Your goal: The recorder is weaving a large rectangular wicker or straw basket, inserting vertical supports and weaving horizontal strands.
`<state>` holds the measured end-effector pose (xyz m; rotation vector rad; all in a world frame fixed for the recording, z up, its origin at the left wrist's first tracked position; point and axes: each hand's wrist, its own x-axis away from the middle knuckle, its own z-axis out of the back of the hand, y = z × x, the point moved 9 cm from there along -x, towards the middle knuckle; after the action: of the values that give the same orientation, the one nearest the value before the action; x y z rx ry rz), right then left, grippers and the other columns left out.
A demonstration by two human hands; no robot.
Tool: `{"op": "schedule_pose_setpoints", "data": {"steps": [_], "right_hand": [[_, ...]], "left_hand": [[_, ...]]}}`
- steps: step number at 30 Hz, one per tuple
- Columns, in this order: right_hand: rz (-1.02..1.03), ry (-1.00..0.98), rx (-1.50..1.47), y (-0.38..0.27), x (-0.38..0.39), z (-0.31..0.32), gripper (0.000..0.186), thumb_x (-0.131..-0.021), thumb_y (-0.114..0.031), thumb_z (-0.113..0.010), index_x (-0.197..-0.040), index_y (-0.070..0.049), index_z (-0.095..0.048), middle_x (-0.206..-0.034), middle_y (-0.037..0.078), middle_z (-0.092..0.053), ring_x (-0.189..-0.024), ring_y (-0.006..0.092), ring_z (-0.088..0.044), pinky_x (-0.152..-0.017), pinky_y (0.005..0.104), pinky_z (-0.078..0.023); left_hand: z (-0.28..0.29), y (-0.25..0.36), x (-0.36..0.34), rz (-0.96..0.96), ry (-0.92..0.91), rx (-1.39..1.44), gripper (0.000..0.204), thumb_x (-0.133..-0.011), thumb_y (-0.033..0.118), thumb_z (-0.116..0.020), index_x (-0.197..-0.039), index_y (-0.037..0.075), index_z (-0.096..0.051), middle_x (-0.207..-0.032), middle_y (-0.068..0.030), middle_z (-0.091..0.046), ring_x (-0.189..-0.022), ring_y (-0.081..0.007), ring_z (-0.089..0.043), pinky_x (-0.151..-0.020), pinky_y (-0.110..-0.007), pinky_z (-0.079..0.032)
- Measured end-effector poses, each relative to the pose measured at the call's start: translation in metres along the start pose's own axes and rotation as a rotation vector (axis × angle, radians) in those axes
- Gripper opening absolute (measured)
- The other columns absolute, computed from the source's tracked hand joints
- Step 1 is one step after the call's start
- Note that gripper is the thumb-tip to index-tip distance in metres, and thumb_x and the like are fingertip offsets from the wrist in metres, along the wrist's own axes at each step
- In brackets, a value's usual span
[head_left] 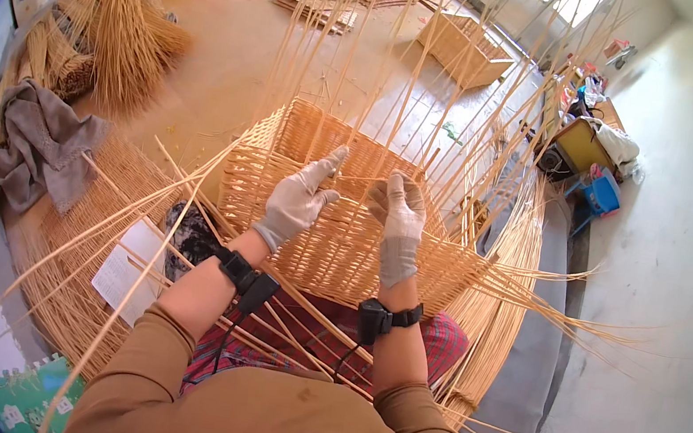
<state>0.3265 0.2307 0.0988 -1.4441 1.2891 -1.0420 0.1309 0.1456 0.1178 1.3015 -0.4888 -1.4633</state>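
A woven rattan basket [264, 218] with tall upright stakes sits in front of me, over a red checked cloth [444, 343]. My gloved left hand [300, 196] is at the basket's near side, index finger extended against a stake, thumb apart. To its right, my gloved right hand [397, 211] is closed with fingertips pinched on a thin cane strand [361, 177], which runs across toward my left hand. Whether the left fingertips also grip that strand is unclear. Loose long canes stick out from both sides of the basket.
Cane bundles [127, 36] lie at upper left, a grey cloth [44, 140] and paper [128, 269] at left. A long cane bundle [494, 310] lies right. Behind are a wooden box [465, 51], flat boards [314, 10], a cluttered table [591, 141] and a blue stool [601, 192].
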Motion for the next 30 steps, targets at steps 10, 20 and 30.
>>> {"op": "schedule_pose_setpoints", "data": {"steps": [10, 20, 30], "right_hand": [[0.750, -0.285, 0.794, -0.025, 0.119, -0.098, 0.040, -0.099, -0.013, -0.076, -0.138, -0.012, -0.069, -0.121, 0.011, -0.080, -0.095, 0.0243, -0.079, -0.078, 0.0364, -0.063], [0.518, -0.233, 1.005, -0.009, 0.029, -0.122, 0.044, -0.088, -0.037, -0.086, -0.119, -0.011, -0.069, -0.116, 0.014, -0.067, -0.104, 0.0309, -0.070, -0.088, 0.0431, -0.058], [0.419, -0.219, 0.801, -0.002, 0.013, -0.117, 0.022, -0.093, -0.024, -0.082, -0.099, -0.004, -0.073, -0.099, 0.011, -0.067, -0.089, 0.0258, -0.070, -0.083, 0.0374, -0.057]], "left_hand": [[0.005, -0.009, -0.001, -0.004, 0.007, 0.439, 0.048, -0.103, -0.002, -0.065, -0.149, 0.010, -0.063, -0.134, -0.0041, -0.069, -0.116, -0.0141, -0.064, -0.098, -0.028, -0.057], [0.098, -0.077, 0.046, 0.356, 0.510, 0.371, 0.017, -0.099, 0.019, -0.082, -0.105, 0.004, -0.074, -0.096, 0.0004, -0.072, -0.082, -0.0080, -0.063, -0.078, -0.025, -0.053], [0.066, 0.029, 0.054, -0.030, 0.419, -0.480, 0.020, -0.100, 0.010, -0.074, -0.117, -0.002, -0.075, -0.098, -0.0168, -0.075, -0.088, -0.0308, -0.074, -0.078, -0.038, -0.058]]}}
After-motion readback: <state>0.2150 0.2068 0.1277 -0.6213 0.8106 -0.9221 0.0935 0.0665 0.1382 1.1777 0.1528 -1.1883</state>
